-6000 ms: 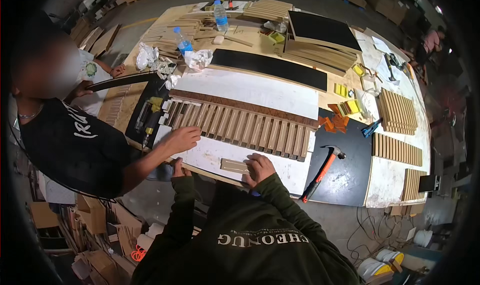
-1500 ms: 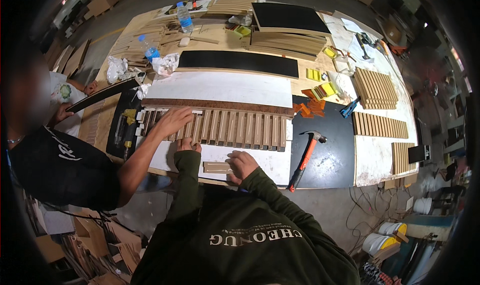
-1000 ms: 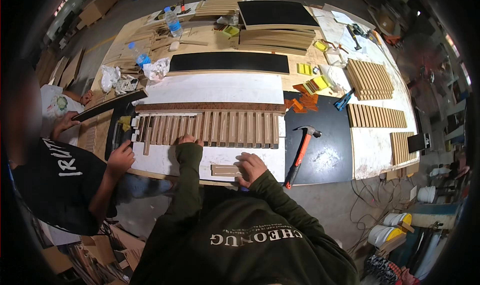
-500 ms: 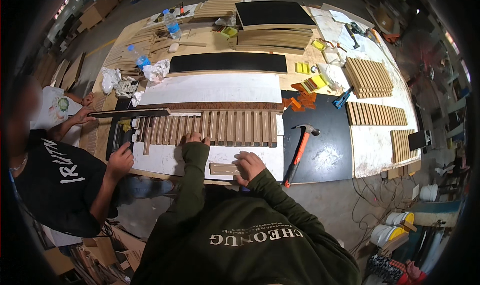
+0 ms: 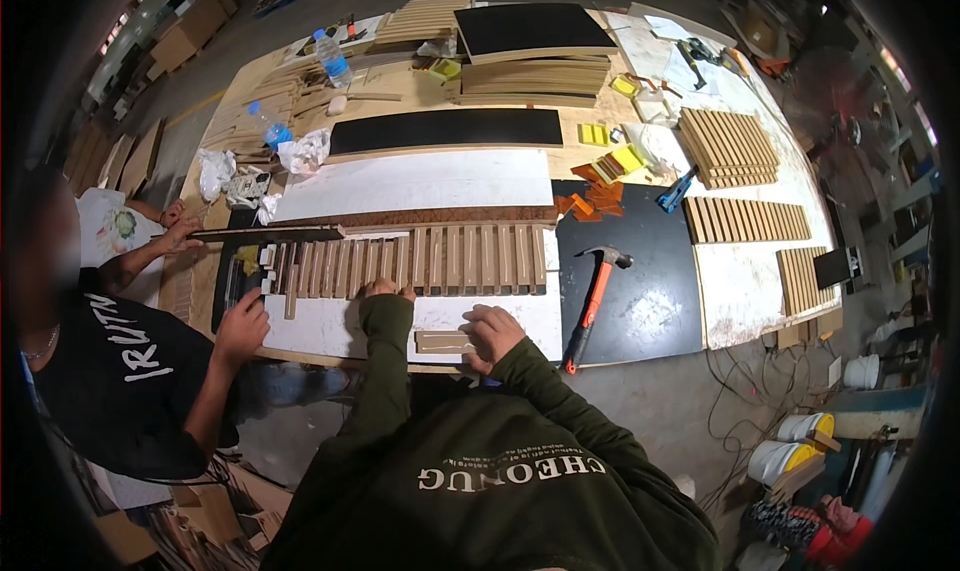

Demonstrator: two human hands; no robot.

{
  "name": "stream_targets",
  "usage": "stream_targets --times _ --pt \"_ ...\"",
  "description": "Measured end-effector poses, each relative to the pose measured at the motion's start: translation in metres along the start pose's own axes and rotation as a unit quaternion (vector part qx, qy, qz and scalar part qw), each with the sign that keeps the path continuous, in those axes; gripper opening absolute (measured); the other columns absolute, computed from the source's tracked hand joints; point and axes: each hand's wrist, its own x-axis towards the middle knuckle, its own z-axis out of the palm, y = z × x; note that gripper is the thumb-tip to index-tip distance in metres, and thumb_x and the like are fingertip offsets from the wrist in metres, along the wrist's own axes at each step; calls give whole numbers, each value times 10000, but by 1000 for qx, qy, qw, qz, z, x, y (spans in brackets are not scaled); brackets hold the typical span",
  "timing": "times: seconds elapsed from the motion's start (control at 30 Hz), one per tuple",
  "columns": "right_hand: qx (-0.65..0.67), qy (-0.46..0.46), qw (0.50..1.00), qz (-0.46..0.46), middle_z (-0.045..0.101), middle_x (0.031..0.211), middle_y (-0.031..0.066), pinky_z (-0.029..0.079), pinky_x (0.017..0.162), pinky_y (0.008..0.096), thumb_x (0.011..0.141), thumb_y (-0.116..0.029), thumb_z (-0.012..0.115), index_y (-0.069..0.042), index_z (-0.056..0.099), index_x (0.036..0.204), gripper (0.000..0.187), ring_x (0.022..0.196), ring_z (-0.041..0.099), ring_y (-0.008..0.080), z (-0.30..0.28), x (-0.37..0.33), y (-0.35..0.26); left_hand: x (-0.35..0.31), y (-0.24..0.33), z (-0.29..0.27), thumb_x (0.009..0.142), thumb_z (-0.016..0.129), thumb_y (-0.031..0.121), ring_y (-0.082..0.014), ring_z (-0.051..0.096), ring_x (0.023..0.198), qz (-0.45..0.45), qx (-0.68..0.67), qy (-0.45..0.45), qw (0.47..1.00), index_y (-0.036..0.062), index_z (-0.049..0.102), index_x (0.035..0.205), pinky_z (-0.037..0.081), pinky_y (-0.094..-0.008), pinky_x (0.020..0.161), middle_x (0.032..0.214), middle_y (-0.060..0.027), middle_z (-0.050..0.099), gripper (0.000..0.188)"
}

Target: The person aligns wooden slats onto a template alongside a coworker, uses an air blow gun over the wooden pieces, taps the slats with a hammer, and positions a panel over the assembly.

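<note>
A row of upright wooden slats [image 5: 480, 258], many with a white line along them, lies on a white board [image 5: 330, 339] before me. My left hand [image 5: 385, 289] is at the near ends of the middle slats, its bent fingers closed on one slat's end; the fingertips are partly hidden. To its right, my right hand [image 5: 492, 335] curls at the right end of a short wooden block [image 5: 443, 343], which lies flat with a white line on it. A claw hammer [image 5: 597, 306] with an orange-and-black handle rests on a black panel to the right.
At left, another person's hand [image 5: 242, 329] is beside the row, and their other hand holds a dark strip [image 5: 270, 235]. Beyond lie a long black panel [image 5: 445, 131], bottles [image 5: 332, 59], orange scraps [image 5: 597, 201] and blue pliers [image 5: 677, 190]. Slatted wooden panels [image 5: 728, 148] are at right.
The whole view has shifted slightly. My left hand has drawn back a little toward the near ends of the slats. My right hand stays by the short block.
</note>
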Motion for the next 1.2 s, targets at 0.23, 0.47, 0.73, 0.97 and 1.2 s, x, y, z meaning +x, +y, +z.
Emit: stream_targets --times 0.23,0.47,0.73,0.97,1.2 --pt "-3 15 1000 -11 545 1203 126 425 979 443 647 -187 700 -50 591 1062 450 1154 499 337 2 1 1 -10 10 7 751 701 270 -345 608 907 49 -29 27 998 40 649 873 508 -455 784 947 -176 627 266" --pt "-2 16 1000 -5 551 1196 124 436 962 444 638 -187 701 -56 591 1068 462 1113 516 338 -1 2 -1 1 26 8 753 684 312 -348 623 905 23 -2 -41 999 34 637 871 515 -451 787 910 -189 648 306" --pt "-8 23 999 -21 544 1196 123 438 958 442 638 -191 710 -52 578 1082 484 1114 512 341 1 1 1 -11 30 -1 726 703 311 -339 638 903 -21 10 -75 997 30 643 889 522 -435 795 911 -185 665 331" --pt "5 20 999 -27 525 1194 155 410 999 445 662 -182 685 -21 576 1062 446 1143 482 351 -1 0 0 -27 24 3 701 758 279 -328 637 830 85 -36 66 994 47 650 893 517 -439 711 900 -158 647 320" --pt "2 4 1000 -13 525 1203 155 408 1004 443 654 -182 686 -18 576 1063 454 1145 482 352 -1 2 -2 -15 45 14 751 639 310 -358 619 904 72 -6 -38 997 22 637 846 513 -458 779 923 -192 645 304"
